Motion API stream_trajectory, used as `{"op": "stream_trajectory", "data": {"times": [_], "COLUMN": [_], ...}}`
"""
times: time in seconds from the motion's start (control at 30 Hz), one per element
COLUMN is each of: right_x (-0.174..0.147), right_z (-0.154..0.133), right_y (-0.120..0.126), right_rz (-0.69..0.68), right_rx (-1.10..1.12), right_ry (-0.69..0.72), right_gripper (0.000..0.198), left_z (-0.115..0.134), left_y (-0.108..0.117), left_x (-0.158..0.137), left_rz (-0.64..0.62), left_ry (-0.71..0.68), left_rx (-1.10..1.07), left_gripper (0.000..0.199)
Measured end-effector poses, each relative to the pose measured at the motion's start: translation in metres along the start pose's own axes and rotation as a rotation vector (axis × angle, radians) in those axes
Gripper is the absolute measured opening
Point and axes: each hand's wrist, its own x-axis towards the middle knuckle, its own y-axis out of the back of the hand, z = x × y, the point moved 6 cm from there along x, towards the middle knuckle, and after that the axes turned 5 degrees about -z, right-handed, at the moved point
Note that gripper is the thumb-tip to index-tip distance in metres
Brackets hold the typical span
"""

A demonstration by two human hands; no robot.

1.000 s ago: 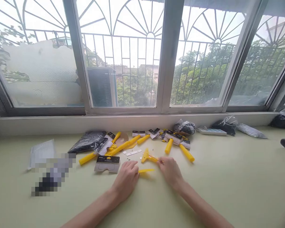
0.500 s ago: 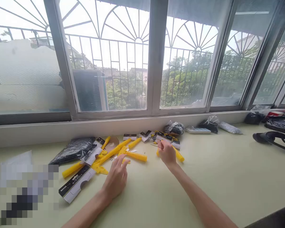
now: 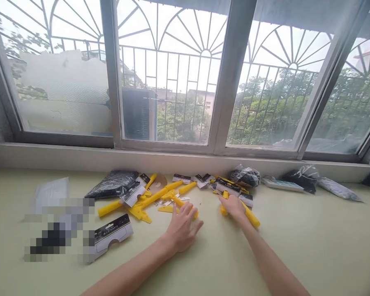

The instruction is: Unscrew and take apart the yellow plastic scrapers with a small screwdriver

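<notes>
My left hand (image 3: 185, 229) lies low over the table with its fingers spread. Its fingertips overlap the end of a yellow plastic handle (image 3: 178, 201); whether they touch it is unclear. To the right, my right hand (image 3: 233, 209) is closed at a yellow plastic tool (image 3: 252, 217), whose round handle sticks out beyond the wrist. Small yellow parts show above and left of its fingers, blurred; the grip itself is mostly hidden. More yellow tools (image 3: 154, 198) with flat, pointed heads lie in a pile left of centre, among black-and-white cards (image 3: 134, 193).
A black plastic bag (image 3: 114, 184) sits behind the pile. One larger printed card (image 3: 112, 236) lies nearer on the left. Along the window sill stand a clear bag of black parts (image 3: 246, 176), a pale flat box (image 3: 283, 184) and further bags (image 3: 339, 189).
The view has swung left. My left hand has moved right along the yellow handle. My right hand has lowered onto the yellow tool; the thin strip it pinched no longer shows clearly.
</notes>
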Motion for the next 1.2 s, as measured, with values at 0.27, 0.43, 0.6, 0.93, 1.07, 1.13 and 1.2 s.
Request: {"op": "stream_trajectory", "data": {"times": [0.27,0.43,0.6,0.93,1.07,1.13,1.2], "right_x": [-0.031,-0.041,-0.056,-0.107,-0.126,-0.125,-0.121], "right_z": [0.053,0.059,0.037,-0.024,-0.05,-0.051,-0.049], "right_y": [0.021,0.031,0.039,0.068,0.055,0.044,0.032], "right_rz": [0.07,0.197,0.226,0.155,0.014,-0.054,-0.139], "right_rx": [0.185,0.323,0.476,0.808,0.918,0.963,0.997], "right_ry": [0.094,0.136,0.296,0.504,0.581,0.576,0.556], "right_gripper": [0.03,0.034,0.032,0.044,0.054,0.057,0.055], "left_z": [-0.071,-0.12,-0.12,-0.035,0.0,0.002,-0.001], "left_y": [0.05,0.056,0.05,0.066,0.044,0.038,0.033], "left_x": [0.068,0.134,0.145,0.022,-0.023,-0.026,-0.024], "left_rz": [0.195,0.11,0.155,0.224,0.11,0.075,0.043], "left_ry": [0.253,0.359,0.341,-0.031,-0.036,0.027,0.073], "left_rx": [0.146,0.154,0.131,-0.064,-0.197,-0.219,-0.225], "left_gripper": [0.025,0.035,0.035,0.015,0.009,0.008,0.013]}}
